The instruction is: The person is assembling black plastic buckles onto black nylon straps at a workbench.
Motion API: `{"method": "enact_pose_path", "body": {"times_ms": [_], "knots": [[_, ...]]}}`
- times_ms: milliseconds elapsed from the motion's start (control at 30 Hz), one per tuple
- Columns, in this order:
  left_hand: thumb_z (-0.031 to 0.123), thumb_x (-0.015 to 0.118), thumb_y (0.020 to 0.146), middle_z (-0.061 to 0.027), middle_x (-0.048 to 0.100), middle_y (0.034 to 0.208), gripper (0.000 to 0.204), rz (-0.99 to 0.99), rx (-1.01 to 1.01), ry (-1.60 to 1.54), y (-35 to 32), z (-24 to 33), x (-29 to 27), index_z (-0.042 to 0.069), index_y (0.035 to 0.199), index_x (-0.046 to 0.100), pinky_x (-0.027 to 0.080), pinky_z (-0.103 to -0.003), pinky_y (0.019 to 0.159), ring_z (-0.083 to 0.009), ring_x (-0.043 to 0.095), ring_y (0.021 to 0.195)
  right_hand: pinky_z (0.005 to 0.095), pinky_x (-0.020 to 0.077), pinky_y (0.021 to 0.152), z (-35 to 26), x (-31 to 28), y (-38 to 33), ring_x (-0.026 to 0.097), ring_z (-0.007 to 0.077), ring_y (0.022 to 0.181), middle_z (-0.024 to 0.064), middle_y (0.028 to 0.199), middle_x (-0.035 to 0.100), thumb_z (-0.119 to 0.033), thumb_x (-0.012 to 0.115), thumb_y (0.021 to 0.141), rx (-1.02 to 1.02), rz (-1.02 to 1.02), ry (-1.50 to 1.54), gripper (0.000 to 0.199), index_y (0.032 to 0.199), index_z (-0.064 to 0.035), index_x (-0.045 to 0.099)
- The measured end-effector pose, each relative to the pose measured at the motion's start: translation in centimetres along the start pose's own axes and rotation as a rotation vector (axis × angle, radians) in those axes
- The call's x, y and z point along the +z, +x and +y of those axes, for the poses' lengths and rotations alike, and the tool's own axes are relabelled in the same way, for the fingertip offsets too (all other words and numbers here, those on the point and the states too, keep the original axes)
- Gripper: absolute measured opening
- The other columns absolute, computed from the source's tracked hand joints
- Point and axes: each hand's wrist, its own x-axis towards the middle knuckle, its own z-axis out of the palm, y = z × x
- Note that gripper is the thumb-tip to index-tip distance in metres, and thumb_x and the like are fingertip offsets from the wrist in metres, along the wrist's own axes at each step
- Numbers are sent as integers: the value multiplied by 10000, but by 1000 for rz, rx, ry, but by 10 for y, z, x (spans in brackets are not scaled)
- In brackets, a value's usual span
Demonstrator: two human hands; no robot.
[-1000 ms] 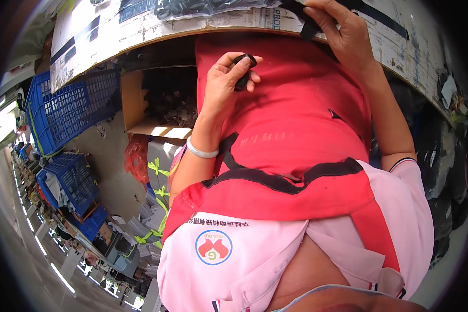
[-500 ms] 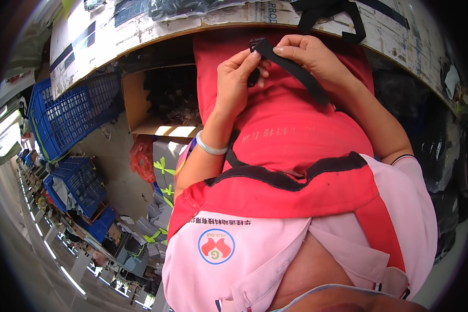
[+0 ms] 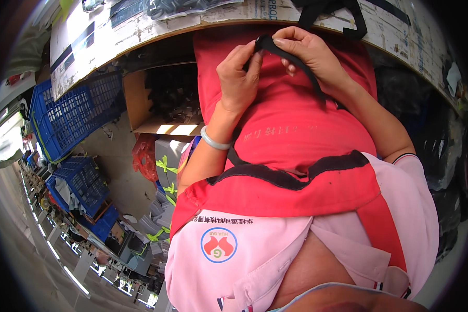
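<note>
A black webbing strap (image 3: 310, 78) runs between my two hands above the red apron (image 3: 281, 112) on my lap, its loose end hanging down toward the apron. My left hand (image 3: 238, 78) is closed, thumb and fingers pinching the strap's upper end, where a small dark piece like a buckle is mostly covered by the fingertips. With thumb and forefinger, my right hand (image 3: 313, 56) grips the strap just beside that end, the other fingers curled beneath. Both hands are close to the table edge.
Ahead is a table (image 3: 223, 20) covered in worn printed cardboard, with black straps (image 3: 354, 21) at its right and a clear bag of dark parts (image 3: 184, 7). An open cardboard box (image 3: 136, 99) sits below left, near blue crates (image 3: 62, 119) and a red plastic bag (image 3: 144, 156). Dark plastic bags (image 3: 437, 151) lie right.
My left hand has turned, its fingers now covering the buckle-like piece. My right hand has moved slightly up and left along the strap, which bends more sharply at the top.
</note>
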Motion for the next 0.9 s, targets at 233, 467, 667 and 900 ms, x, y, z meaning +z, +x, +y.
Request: {"method": "enact_pose_path", "body": {"times_ms": [233,467,667,900], "knots": [[-39,648,835,-125,608,765,208,-1,92,94,-3,-4,4,-14,1042,655,469,-283,577,-203,594,643,188,501,564,-3,4,-3,594,74,601,42,779,634,-188,623,940,-185,42,-49,359,1221,-2,497],[-20,650,859,-66,640,788,204,-81,262,241,-6,-9,2,-13,1063,657,469,-241,588,-125,606,685,173,485,557,5,-6,9,597,67,614,27,762,641,-221,645,927,-13,-3,-31,325,1160,-9,567],[89,635,905,-95,671,880,239,-142,-782,-1097,3,3,-12,-54,1096,647,488,-236,510,-130,606,653,202,503,720,5,-5,6,621,77,748,21,817,645,-202,669,910,-15,-44,-71,228,1056,-28,647],[123,629,926,-109,676,804,239,-23,-583,-700,6,11,1,-78,1055,649,472,-221,429,-142,620,558,175,446,609,-11,7,-12,553,39,661,-21,788,616,-140,650,919,-537,57,-277,167,1058,-47,651]]}}
